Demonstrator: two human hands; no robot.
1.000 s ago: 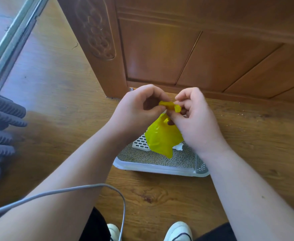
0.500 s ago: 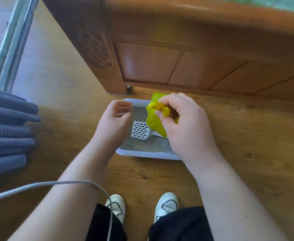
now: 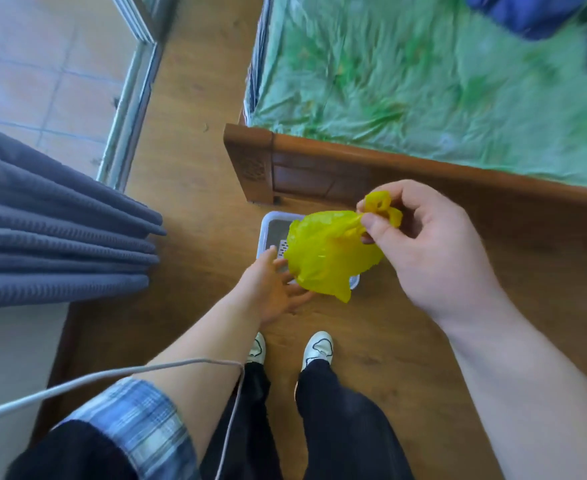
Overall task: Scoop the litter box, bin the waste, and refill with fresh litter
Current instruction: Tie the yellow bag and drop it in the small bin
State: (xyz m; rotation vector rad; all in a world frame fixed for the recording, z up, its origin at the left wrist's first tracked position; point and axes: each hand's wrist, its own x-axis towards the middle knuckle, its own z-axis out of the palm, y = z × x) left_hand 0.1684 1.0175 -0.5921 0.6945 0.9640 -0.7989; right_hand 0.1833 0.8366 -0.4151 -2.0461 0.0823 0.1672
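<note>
- My right hand pinches the knotted top of a yellow plastic bag between thumb and fingers, and the bag hangs from that grip, full and bulging.
- My left hand is below and to the left of the bag, palm up, fingers spread loosely and holding nothing; its fingertips lie right at the bag's lower edge, though I cannot tell whether they touch it.
- The litter box sits on the wooden floor under the bag, close to the corner of the bed frame. The bag covers most of it, so only its pale rim and a strip of grey litter show at the left.
- A white slotted scoop lies inside the box, with only a small part visible past the bag.
- My two white shoes stand on the floor just short of the box, below my dark trousers.
- A green sheet covers the bed on the upper right.
- Grey curtains hang in folds at the left, beside a metal door track and a tiled floor beyond.
- A grey cable crosses my left forearm, above the rolled plaid sleeve.
</note>
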